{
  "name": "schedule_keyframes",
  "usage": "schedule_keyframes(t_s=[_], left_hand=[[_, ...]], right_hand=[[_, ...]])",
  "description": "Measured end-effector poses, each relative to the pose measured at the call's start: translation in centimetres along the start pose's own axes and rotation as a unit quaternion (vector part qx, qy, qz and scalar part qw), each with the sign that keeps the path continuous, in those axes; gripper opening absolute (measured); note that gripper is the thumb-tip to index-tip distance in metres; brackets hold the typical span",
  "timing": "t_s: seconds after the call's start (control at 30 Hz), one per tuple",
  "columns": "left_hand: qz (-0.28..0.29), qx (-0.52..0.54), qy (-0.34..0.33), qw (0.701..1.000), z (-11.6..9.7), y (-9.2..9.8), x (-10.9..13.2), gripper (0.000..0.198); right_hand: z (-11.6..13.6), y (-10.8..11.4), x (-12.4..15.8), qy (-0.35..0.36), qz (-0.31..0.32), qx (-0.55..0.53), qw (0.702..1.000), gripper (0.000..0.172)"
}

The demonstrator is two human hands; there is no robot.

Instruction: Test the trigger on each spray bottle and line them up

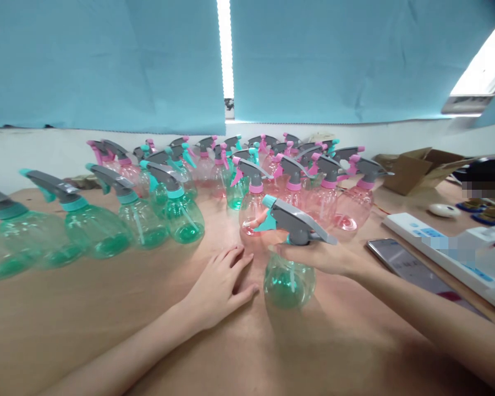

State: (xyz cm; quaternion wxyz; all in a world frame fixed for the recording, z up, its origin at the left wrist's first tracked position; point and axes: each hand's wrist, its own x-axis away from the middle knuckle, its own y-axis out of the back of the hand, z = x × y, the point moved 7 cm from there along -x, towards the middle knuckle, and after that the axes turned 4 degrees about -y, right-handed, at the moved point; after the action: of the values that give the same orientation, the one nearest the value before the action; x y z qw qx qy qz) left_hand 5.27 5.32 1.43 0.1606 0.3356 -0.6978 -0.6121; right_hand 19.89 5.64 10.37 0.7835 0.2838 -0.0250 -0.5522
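In the head view, the right hand is at the middle right of the frame. Its fingers are curled around the neck of a round, see-through green plastic spray bottle with a smooth gray top and a teal nozzle. The bottle is right of the frame's middle. I can't tell if its bottom touches the desk. The left hand lies palm down on the desk in the middle, fingers a little apart and holding nothing, with the thumb just beside the bottle.

On the left side stands a row of round green plastic bottles, with four gray tops showing. Right of the middle are four round pink plastic bottles in a front row. More pink and green ones crowd behind, too packed to count.

At the right are one flat, shiny phone, one long white plastic bar, one smooth white mouse and one brown cardboard box. Blue cloth hangs across the top.
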Motion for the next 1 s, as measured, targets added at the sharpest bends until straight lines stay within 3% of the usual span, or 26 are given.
schedule_keyframes(t_s=[0.1, 0.33, 0.5, 1.0], left_hand=[[-0.002, 0.0, 0.0, 1.0, 0.05, -0.02, 0.01, 0.055], [-0.005, 0.007, -0.003, 1.0, -0.13, 0.14, -0.02, 0.052], [-0.003, 0.011, -0.002, 1.0, -0.12, 0.23, -0.09, 0.052], [0.002, 0.005, 0.002, 1.0, -0.03, 0.04, -0.01, 0.055]], right_hand=[[0.4, -0.06, 0.08, -0.018, -0.017, -0.019, 1.0, 0.014], [0.61, -0.48, 0.04, 0.0, -0.028, -0.072, 0.997, 0.036], [0.62, -0.58, 0.0, 0.013, -0.015, -0.104, 0.994, 0.031], [0.27, -0.38, 0.21, -0.004, -0.026, -0.048, 0.999, 0.028]])
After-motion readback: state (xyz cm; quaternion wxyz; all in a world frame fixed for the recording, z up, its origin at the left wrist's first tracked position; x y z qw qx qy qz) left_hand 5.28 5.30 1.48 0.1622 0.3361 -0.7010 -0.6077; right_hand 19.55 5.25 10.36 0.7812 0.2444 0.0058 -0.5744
